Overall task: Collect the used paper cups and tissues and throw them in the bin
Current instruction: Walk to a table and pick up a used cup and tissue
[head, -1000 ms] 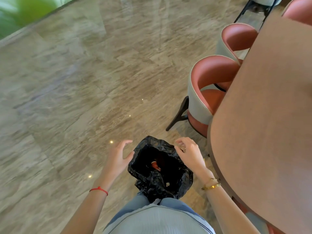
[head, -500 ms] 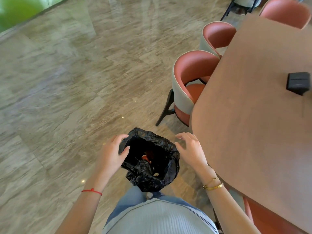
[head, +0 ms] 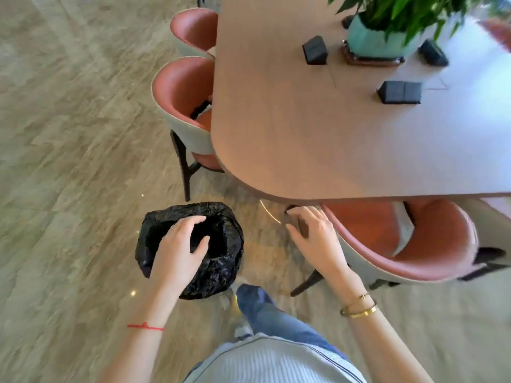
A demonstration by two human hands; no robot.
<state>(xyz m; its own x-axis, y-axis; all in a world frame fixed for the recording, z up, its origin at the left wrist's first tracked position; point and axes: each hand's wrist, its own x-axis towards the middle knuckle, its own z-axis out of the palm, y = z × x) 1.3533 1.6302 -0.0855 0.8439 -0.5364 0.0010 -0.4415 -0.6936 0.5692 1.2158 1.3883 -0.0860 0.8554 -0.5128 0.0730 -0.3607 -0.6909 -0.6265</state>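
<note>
The left hand (head: 177,252) has come over the bin (head: 221,244) mouth from beside its rim, fingers loosely spread and holding nothing. The black-lined bin stands on the floor (head: 69,161) off the table (head: 304,120)'s near left corner. The right hand (head: 315,239), relaxed and empty, hovers above a chair (head: 414,244) at the near edge.

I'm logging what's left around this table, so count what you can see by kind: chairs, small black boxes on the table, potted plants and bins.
Chairs: 3 –
Small black boxes: 3 –
Potted plants: 1 –
Bins with black liner: 1 –
Total: 8
No paper cups or tissues show on the table.
</note>
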